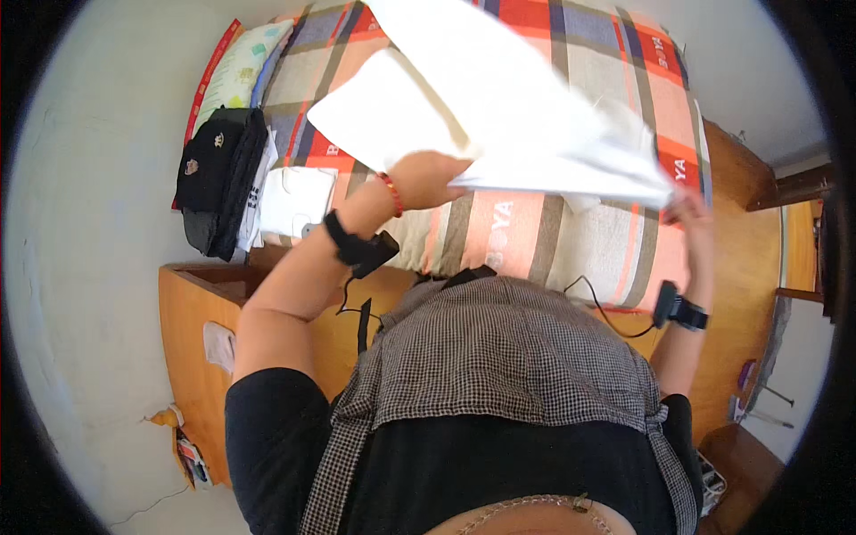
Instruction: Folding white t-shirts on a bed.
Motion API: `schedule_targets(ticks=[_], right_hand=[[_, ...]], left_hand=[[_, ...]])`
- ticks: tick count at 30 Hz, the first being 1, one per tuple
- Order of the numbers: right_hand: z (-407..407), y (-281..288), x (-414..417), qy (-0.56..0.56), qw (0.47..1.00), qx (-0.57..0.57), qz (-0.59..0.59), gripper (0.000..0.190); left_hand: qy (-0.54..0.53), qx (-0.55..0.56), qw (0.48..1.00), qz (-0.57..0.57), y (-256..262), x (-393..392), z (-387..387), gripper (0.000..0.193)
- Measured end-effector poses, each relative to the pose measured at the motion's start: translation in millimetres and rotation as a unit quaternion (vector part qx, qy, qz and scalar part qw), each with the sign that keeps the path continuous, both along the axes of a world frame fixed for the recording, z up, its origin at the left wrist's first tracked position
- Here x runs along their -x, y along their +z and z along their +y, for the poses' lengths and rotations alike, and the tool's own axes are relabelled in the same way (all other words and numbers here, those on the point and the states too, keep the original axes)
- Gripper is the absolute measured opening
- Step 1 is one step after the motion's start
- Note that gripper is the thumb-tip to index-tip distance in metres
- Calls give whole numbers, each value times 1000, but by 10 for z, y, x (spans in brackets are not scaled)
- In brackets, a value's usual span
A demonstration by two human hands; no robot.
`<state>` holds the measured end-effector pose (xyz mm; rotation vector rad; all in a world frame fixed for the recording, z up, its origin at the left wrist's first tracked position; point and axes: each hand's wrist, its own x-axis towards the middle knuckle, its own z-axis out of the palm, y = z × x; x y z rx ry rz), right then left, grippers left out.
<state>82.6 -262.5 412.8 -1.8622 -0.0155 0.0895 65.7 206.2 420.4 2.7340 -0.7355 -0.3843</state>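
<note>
A white cloth, perhaps a garment [535, 120], is spread out over the bed, its far part lifted and blurred. My left hand [431, 179], with a red beaded bracelet at the wrist, grips its near edge close to the middle. At the right, my right hand [687, 206] pinches a corner of the same cloth, and the near edge runs taut between both hands. Under the cloth lies a plaid bedspread [515, 227] with printed letters. Bright glare hides the folds of the cloth.
Folded dark clothes [217, 180] lie at the bed's left side, beside a folded white cloth [301, 197] and a pale green patterned packet or pillow [244, 67]. A wooden cabinet [194, 314] with a small cloth [219, 344] on it stands at the near left. Black cables hang from both wrist devices.
</note>
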Motion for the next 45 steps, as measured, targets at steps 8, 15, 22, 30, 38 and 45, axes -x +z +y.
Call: schedule_targets(ticks=[8,15,22,30,38,45], right_hand=[[359,-1500,933,53,957,-17,285,22],[475,-459,631,99,980,-40,166,19],[440,455,522,35,991,-47,120,14],[328,-62,316,51,950,206,229,30],[-421,-120,177,-220,970,64,88,30],[-810,95,151,-239,965,-108,27,24]], left_hand=[[73,-138,937,311,-2204,678,299,23],[164,-202,954,152,-2301,748,462,24],[415,96,903,45,-2300,527,687,18],[378,259,889,-17,-1954,238,427,20],[174,111,978,29,-1356,357,148,42],[183,100,978,-23,-1752,338,321,19]])
